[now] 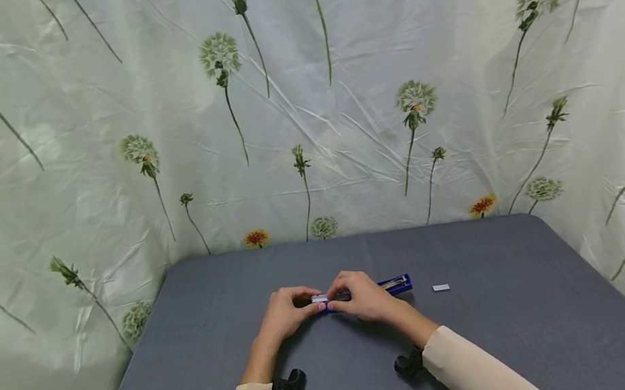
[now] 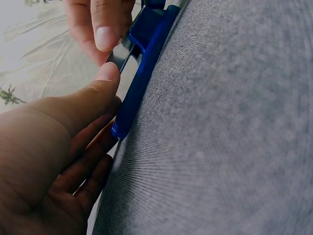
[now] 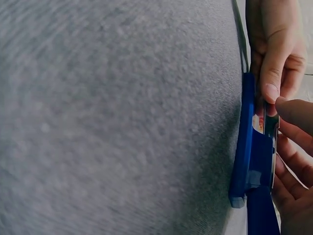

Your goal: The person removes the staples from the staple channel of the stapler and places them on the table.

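Observation:
A blue stapler (image 1: 400,285) lies folded open on the grey table, its dark metal magazine in the middle. My left hand (image 1: 284,311) pinches the magazine's front end between thumb and fingers, beside a short silvery strip (image 1: 319,298) that looks like staples. From the other side, my right hand (image 1: 362,296) grips the magazine, its thumb and index tips meeting the left ones. The blue base (image 2: 129,107) rests low along the tabletop in the left wrist view. In the right wrist view the blue top arm (image 3: 261,215) tilts back; the fingers partly hide the strip.
A small pale strip (image 1: 441,287), likely more staples, lies on the table (image 1: 499,343) right of the stapler. Black wrist cameras sit at both cuffs. A flower-printed curtain (image 1: 336,115) hangs behind the table.

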A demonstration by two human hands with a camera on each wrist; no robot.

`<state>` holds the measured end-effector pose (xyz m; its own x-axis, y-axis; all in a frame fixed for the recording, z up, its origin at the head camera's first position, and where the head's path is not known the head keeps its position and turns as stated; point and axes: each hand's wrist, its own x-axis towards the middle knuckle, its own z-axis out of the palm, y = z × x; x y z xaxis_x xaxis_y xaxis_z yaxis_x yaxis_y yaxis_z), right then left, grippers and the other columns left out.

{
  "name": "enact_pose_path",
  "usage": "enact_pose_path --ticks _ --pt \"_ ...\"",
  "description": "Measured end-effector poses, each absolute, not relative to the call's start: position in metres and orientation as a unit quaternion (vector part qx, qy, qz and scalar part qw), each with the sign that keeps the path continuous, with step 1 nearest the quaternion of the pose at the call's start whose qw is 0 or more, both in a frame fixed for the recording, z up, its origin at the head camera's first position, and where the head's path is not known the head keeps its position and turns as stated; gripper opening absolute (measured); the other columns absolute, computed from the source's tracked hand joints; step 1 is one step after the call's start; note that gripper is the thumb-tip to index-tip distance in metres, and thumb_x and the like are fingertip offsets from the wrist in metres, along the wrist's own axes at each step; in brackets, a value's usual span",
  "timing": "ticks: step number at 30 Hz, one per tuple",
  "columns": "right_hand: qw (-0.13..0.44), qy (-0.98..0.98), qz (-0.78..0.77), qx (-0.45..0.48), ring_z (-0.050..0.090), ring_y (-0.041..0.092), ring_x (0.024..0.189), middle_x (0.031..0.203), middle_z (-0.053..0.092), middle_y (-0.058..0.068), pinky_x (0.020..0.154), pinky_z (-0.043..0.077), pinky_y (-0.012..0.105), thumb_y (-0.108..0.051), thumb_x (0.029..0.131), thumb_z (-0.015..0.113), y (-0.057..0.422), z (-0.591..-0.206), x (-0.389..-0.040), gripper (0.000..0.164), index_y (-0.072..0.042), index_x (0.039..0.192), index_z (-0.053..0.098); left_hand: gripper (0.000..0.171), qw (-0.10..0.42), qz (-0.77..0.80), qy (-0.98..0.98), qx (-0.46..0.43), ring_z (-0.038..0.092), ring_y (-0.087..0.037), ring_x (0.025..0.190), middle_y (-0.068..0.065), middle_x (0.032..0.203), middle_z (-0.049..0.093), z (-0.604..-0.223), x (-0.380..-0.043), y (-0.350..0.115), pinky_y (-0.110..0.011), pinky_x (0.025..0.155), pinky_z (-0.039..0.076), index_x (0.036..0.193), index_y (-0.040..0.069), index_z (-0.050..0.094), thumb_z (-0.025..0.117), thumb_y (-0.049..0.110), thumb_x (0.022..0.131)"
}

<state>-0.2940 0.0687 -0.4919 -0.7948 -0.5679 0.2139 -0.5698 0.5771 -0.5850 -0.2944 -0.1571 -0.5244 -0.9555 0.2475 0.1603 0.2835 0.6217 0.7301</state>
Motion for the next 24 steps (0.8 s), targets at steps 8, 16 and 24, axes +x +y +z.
enact_pose_path --ticks 8,16,24 --pt "-0.004 -0.901 0.308 0.305 0.066 0.019 0.103 0.110 0.068 0.001 0.089 0.055 0.040 -0.020 0.096 0.075 0.0683 -0.4952 -0.2898 0.013 -0.014 0.106 0.079 0.017 0.021 -0.413 -0.899 -0.145 0.070 -0.012 0.097 0.009 0.102 0.079 -0.5241 -0.2941 -0.1552 -0.039 0.085 0.055 0.102 0.032 0.081 0.084 0.038 0.086" --pt "0.003 -0.895 0.322 0.307 0.066 0.022 0.103 0.110 0.068 0.003 0.090 0.054 0.042 -0.018 0.096 0.075 0.0658 -0.4972 -0.2910 0.012 -0.011 0.105 0.079 0.018 0.022 -0.409 -0.901 -0.143 0.069 -0.012 0.094 0.009 0.101 0.079 -0.5220 -0.2940 -0.1559 -0.038 0.083 0.054 0.102 0.031 0.082 0.085 0.037 0.086" --pt "0.006 -0.883 0.366 0.296 0.066 0.022 0.102 0.106 0.069 0.004 0.092 0.055 0.043 -0.012 0.095 0.075 0.0632 -0.4949 -0.2911 0.008 -0.009 0.100 0.079 0.017 0.020 -0.415 -0.899 -0.141 0.069 -0.011 0.093 0.008 0.099 0.079 -0.5199 -0.2936 -0.1558 -0.037 0.083 0.054 0.101 0.029 0.082 0.085 0.036 0.085"
